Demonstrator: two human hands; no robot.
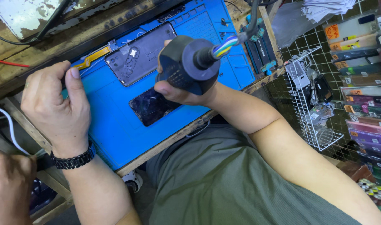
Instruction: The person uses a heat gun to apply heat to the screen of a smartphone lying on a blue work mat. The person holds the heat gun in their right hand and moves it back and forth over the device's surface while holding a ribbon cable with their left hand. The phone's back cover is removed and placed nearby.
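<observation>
My right hand [179, 92] grips the thick dark handle of a heat tool [186, 64], whose cable with coloured wires [224, 45] runs up and away. The tool points down at a blue work mat [115, 129]. On the mat lie an opened phone body [140, 53] with its inner frame showing and a cracked dark screen panel [151, 109], partly hidden by my right hand. My left hand [57, 106], with a black watch band at the wrist, is closed at the mat's left edge; a thin dark tool seems pinched in it, mostly hidden. A yellow flex strip [92, 57] lies beside the phone.
The worn wooden bench [19, 71] carries the mat. Dark tool holders [259, 43] stand at the mat's far right. A white wire rack [311, 96] with small parts and shelves of phone cases [365, 83] are to the right. Another person's hand [9, 187] is at lower left.
</observation>
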